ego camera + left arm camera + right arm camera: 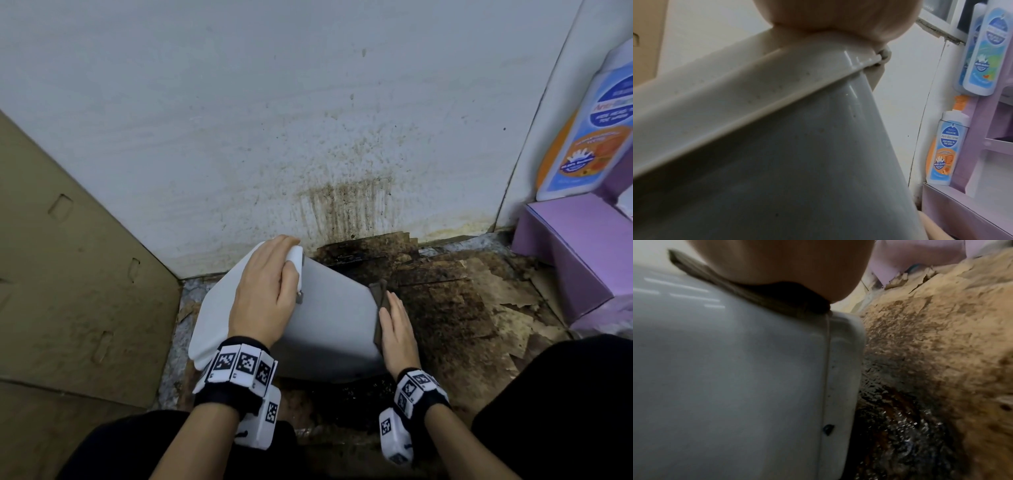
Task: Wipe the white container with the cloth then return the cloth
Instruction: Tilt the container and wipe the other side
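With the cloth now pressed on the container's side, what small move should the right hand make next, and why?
Probably slide the right hand with the cloth along the white container's side towards the person. The cloth sits at the side's far end, the left hand steadies the tilted container at its lid, and specks show on the wall.

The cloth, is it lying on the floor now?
No, the right hand presses the brown cloth flat against the side of the white container.

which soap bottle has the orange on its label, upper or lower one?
The lower soap bottle, standing on the purple rack's bottom level. The upper bottle has a blue and green label.
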